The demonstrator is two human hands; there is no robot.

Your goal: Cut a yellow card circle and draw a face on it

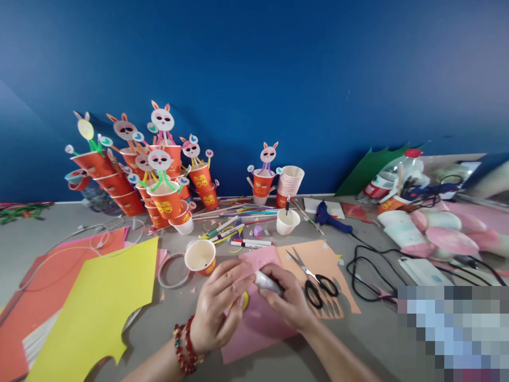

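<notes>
Both my hands meet over a pink paper sheet (254, 345) on the table. My right hand (290, 300) is closed round a small white tube (267, 283), its near end pointing at my left hand. My left hand (222, 300) wears beaded bracelets and pinches a small yellow paper piece (245, 301), mostly hidden by its fingers. Black-handled scissors (314, 278) lie partly open on an orange paper sheet (345, 289), right of my right hand. A paper cup (200, 257) stands beyond my left hand, with a tape roll (173, 270) beside it.
Red paper cups with rabbit faces (164, 199) crowd the back left. Markers (226, 232) and a white cup (287, 222) lie farther back. At right are a blue glue gun (332, 217), a black cable (353, 265) and a bottle (392, 178). Yellow paper (99, 302) covers the left.
</notes>
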